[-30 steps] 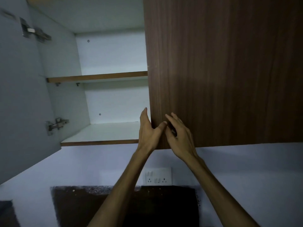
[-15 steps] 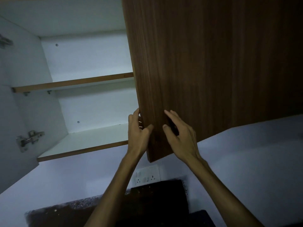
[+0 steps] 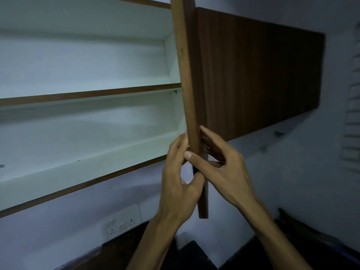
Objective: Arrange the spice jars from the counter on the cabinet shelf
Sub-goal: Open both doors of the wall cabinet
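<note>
step: opening cabinet door (image 3: 187,84) | grip: our left hand (image 3: 178,184) and right hand (image 3: 224,172) clamp its lower edge | next: release, fetch jars for the shelf (image 3: 81,168) left of door

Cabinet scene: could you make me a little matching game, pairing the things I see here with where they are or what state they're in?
Things:
1. cabinet door
2. lower shelf
3. wall socket
4. left hand

States or places:
A. bare, nothing on it
B. on the wall below the cabinet
C. swung open, seen edge-on
D. gripping the door's edge

Pairs: 1-C, 2-A, 3-B, 4-D
</note>
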